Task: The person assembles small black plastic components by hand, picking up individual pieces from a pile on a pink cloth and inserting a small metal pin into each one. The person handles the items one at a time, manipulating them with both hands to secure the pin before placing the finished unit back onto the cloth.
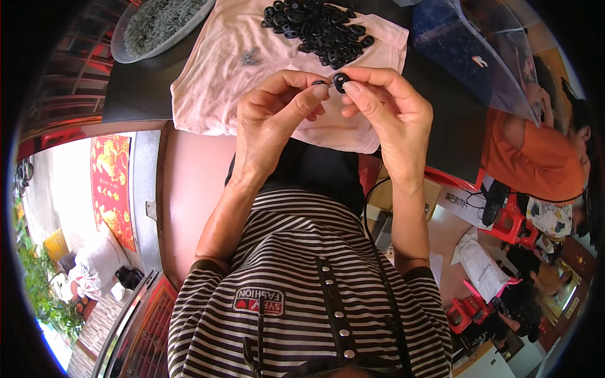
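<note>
My left hand [274, 120] pinches a small dark piece [319, 82] between thumb and fingertips; most of it is hidden. Close beside it, my right hand [397, 120] grips a small round black plastic part [340, 80] with a hole in it. The two pieces are held almost tip to tip, and I cannot tell whether they touch. Under my hands is a pale pink cloth [211, 88] draped over the table. On it, farther off, lie a heap of black plastic parts [321, 31] and a small cluster of thin grey pieces [251, 57].
A clear bowl [120, 47] full of small grey pieces stands at the far left of the dark table [135, 94]. At the far right is a blue bin with clear plastic [454, 50]. A person in orange [535, 157] sits nearby, with red stools [512, 220] behind.
</note>
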Demonstrator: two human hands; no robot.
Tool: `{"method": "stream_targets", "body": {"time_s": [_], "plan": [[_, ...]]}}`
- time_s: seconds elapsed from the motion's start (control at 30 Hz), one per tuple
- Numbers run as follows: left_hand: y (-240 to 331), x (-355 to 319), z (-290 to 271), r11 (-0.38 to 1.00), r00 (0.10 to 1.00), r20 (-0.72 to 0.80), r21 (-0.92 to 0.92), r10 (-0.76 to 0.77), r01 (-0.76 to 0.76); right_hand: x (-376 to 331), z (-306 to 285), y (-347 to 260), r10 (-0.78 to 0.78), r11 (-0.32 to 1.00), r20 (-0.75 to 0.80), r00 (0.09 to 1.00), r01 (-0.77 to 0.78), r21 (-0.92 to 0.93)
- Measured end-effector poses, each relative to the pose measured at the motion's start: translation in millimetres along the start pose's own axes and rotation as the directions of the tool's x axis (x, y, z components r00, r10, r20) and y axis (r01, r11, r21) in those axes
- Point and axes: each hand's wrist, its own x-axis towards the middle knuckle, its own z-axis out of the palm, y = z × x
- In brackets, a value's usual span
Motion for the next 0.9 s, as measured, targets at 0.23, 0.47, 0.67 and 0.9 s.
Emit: {"method": "stream_targets", "body": {"time_s": [0.23,0.47,0.67,0.9], "plan": [[0.6,-0.9,-1.3,0.997,1.000,0.010,0.066,0.027,-0.027,-0.9,3.2,-2.5,-0.210,0.950,0.006,0.978,0.205,-0.233],[-3.0,0.5,-0.9,0.999,0.999,0.046,-0.023,0.026,-0.025,-1.9,2.3,0.9,-0.013,1.000,0.013,1.000,0.014,-0.026],[-3.3,0.9,-2.1,0.998,0.998,0.054,-0.058,0.009,-0.006,-0.8,5.9,-1.1,0.012,1.000,-0.005,1.000,-0.012,-0.025],[-2.7,1.7,-2.4,0.994,0.998,0.062,-0.107,-0.020,0.027,-0.8,8.2,6.2,-0.129,0.982,-0.020,0.991,0.125,-0.140]]}}
